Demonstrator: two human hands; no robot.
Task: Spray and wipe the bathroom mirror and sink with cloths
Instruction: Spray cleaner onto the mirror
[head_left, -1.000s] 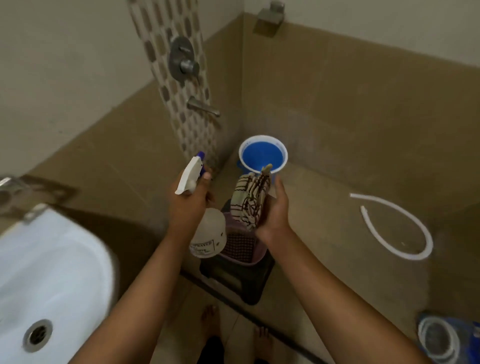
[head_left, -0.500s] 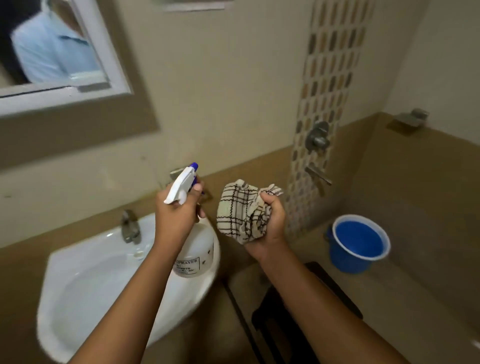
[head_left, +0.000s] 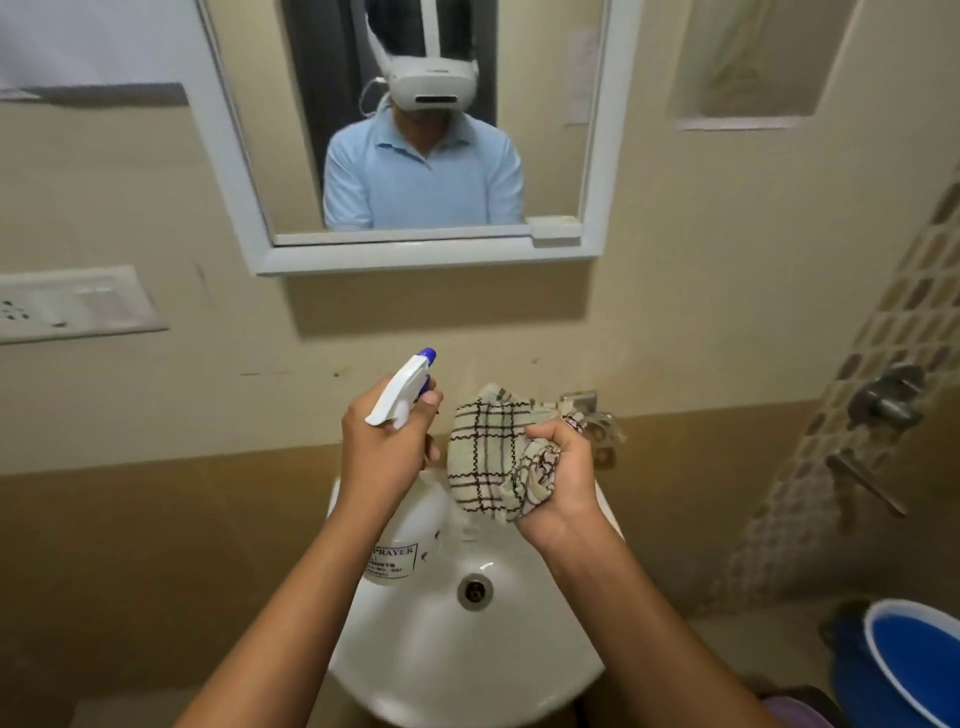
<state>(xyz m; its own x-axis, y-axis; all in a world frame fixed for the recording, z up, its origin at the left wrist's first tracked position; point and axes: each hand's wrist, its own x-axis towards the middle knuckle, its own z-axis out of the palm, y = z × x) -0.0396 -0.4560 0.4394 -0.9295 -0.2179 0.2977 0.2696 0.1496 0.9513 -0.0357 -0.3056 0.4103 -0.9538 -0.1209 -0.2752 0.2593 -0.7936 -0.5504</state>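
Head view: mirror (head_left: 415, 119) above white sink (head_left: 467, 649), both unwiped. My left hand (head_left: 382, 457) grips spray bottle (head_left: 402, 519); right hand (head_left: 558, 473) bunches checked cloth (head_left: 491, 452). Risk: nozzle points low, so spray may hit wall.

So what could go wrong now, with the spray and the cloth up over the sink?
1. The bottle nozzle points up toward the wall below the mirror, so a squeeze now might wet the wall, maybe the switch plate at the left.
2. The cloth is bunched in the right hand; it may wipe streaky unless opened out.
3. Both hands are full, so a slip from the left hand could drop the bottle into the sink.
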